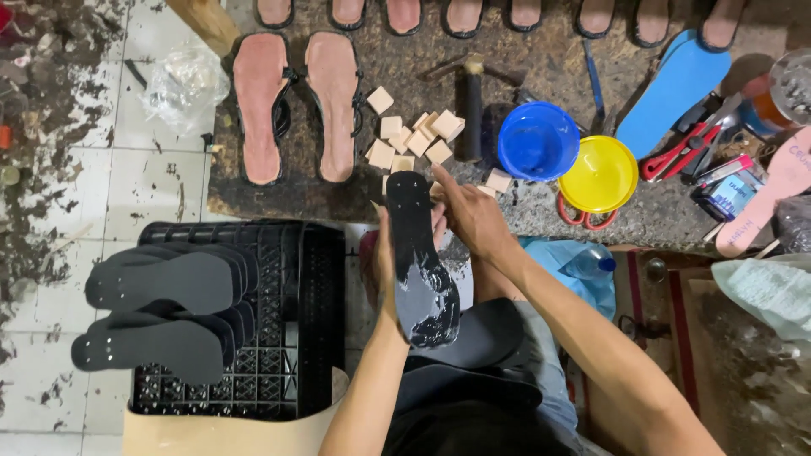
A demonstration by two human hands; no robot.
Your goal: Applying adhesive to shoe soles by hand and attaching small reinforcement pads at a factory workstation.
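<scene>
Seated low over a cluttered work mat, you are holding a black sandal sole [420,257] upright between your knees, its toe end pointing away from you and its heel end glistening wet. Your left hand [384,253] is grasping the sole along its left edge, fingers wrapped behind it. Your right hand [471,215] is pressing on the sole's upper right edge, fingers partly curled against it; whether it is pinching anything small you cannot tell.

More black soles [473,338] are lying across your lap just beneath the held one. To your left, a black plastic crate [287,338] is carrying two stacks of finished black soles [165,312]. Just beyond your hands, pale wooden blocks [414,135] are lying scattered on the mat, beside a hammer [470,114], a blue bowl [537,140] and a yellow bowl [600,174] touching it. A pair of pink-lined sandals [296,105] is resting near the far-left edge of the mat, and a blue insole [672,89] is lying tilted at the right
</scene>
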